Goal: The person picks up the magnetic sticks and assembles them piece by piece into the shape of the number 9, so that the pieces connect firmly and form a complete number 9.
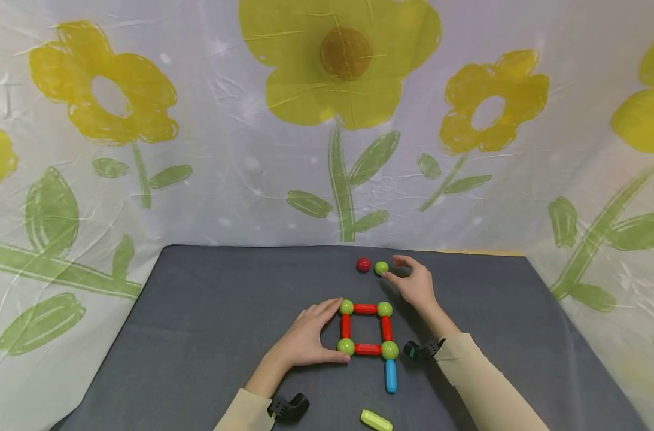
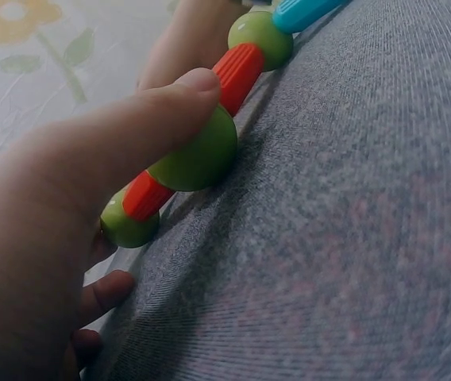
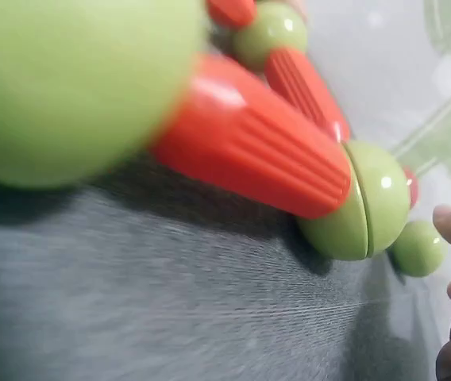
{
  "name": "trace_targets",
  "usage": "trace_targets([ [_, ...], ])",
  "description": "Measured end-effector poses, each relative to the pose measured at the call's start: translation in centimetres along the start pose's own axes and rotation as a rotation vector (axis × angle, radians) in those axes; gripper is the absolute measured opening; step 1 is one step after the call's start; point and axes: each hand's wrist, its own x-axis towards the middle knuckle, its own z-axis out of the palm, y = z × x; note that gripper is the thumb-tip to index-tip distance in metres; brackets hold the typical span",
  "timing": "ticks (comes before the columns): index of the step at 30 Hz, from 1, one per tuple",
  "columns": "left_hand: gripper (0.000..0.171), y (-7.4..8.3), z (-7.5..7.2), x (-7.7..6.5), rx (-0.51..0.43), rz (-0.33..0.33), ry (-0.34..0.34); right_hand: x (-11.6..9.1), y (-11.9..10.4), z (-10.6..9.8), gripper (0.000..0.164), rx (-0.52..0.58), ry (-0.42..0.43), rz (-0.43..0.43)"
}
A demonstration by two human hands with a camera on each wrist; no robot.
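A toy square of red rods and green balls (image 1: 346, 326) lies on the grey tabletop, a blue rod (image 1: 391, 376) joined at its near right corner. My left hand (image 1: 302, 340) holds its left side, thumb at the near corner ball and index finger at the far one. In the left wrist view the thumb (image 2: 186, 95) rests over a green ball (image 2: 202, 155). Beyond the square, my right hand (image 1: 417, 286) reaches beside a loose green ball (image 1: 381, 267), thumb and fingers spread. The right wrist view shows a small gap between a fingertip and that ball (image 3: 418, 248).
A red ball (image 1: 363, 264) sits left of the loose green one, close to the back edge. Nearer the front lies a yellow-green rod (image 1: 376, 420). A flower-printed sheet (image 1: 224, 179) hangs behind and along the sides of the table (image 1: 208, 299).
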Motion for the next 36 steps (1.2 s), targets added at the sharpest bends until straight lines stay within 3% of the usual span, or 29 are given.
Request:
trace_targets([
  [4, 0.114, 0.0, 0.0, 0.0, -0.002, 0.004, 0.001, 1.3, 0.2, 0.6, 0.062, -0.013, -0.035, 0.034],
  [9, 0.113, 0.1, 0.0, 0.1, 0.005, 0.008, -0.001, 1.9, 0.6, 1.1, 0.053, -0.041, -0.051, 0.023],
  [25, 0.113, 0.0, 0.1, -0.1, 0.0, 0.003, -0.001, 1.6, 0.3, 1.2, 0.045, -0.028, -0.062, 0.005],
  [31, 0.113, -0.1, 0.3, 0.0, -0.003, 0.005, 0.009, -0.3, -1.0, 0.1, 0.044, 0.039, -0.056, -0.046],
  [36, 0.113, -0.3, 0.2, 0.0, 0.0, 0.005, 0.01, -4.3, -2.5, -1.4, 0.042, 0.165, -0.109, -0.076],
])
